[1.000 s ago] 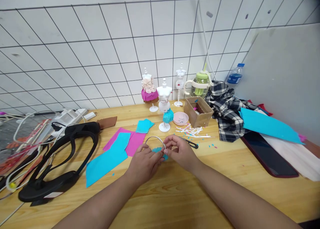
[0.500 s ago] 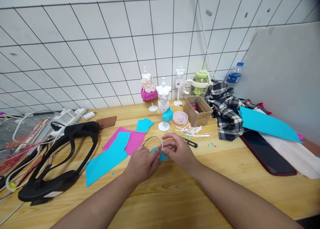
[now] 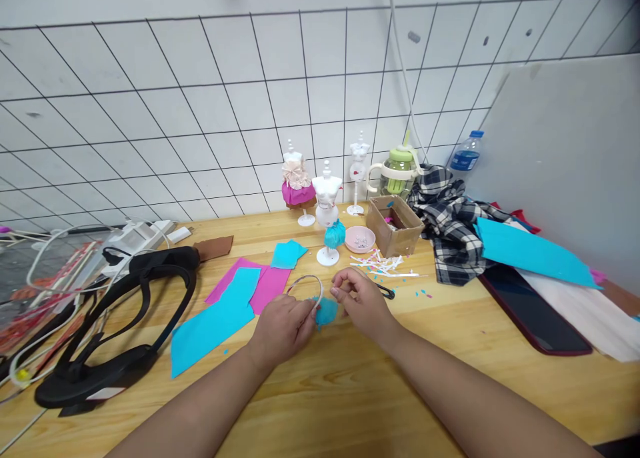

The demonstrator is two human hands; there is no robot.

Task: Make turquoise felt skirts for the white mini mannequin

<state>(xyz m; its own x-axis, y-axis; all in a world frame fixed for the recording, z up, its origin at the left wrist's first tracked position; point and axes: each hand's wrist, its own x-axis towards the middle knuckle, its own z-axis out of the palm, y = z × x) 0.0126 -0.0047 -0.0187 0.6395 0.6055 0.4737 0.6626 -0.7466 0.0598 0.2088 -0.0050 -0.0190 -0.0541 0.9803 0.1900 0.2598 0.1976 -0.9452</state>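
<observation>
The left hand (image 3: 283,328) pinches the thin white band (image 3: 305,279) just where the blue tuft (image 3: 327,311) sits, low over the wooden table (image 3: 350,391) in front of the person; the right hand (image 3: 365,305) has thumb and forefinger closed beside the tuft, though I cannot tell if they grip it; I'd judge tuft is being fixed to band; next calls for a steady pinch and fine fingertip work.

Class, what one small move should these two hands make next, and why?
Probably press the small turquoise ruffled scrap onto the thin white looped strip: the left hand holds the strip with the scrap at its end, and the right hand sits just beside.
</observation>
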